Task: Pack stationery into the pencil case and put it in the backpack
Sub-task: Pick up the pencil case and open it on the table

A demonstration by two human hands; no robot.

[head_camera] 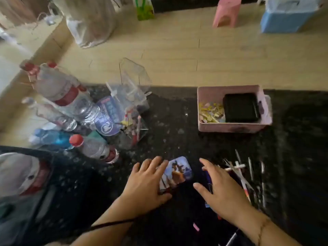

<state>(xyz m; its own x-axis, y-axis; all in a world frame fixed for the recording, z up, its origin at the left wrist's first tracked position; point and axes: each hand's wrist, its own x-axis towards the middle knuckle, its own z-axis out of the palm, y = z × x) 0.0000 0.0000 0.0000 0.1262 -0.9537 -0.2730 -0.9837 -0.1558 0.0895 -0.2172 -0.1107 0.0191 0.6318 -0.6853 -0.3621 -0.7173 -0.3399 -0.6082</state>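
Note:
A small pencil case [179, 170] with a blue pictured lid lies on the dark speckled table [168, 125], near the front edge. My left hand [147, 181] rests flat on its left side, fingers straight across the lid and thumb at its near end. My right hand [220, 185] hovers just right of the case, fingers spread, over a dark blue item that is mostly hidden under it. Loose pens and pencils [239, 170] lie scattered right of that hand. A grey and red bag-like thing [19, 176], blurred, sits at the far left.
Several plastic bottles [65, 96] crowd the left of the table beside a clear plastic holder [133, 103] with pens. A pink box [234, 127] holding a black square and yellow bits stands at the back right. Beyond the table is a wooden floor with a pink stool [227, 13].

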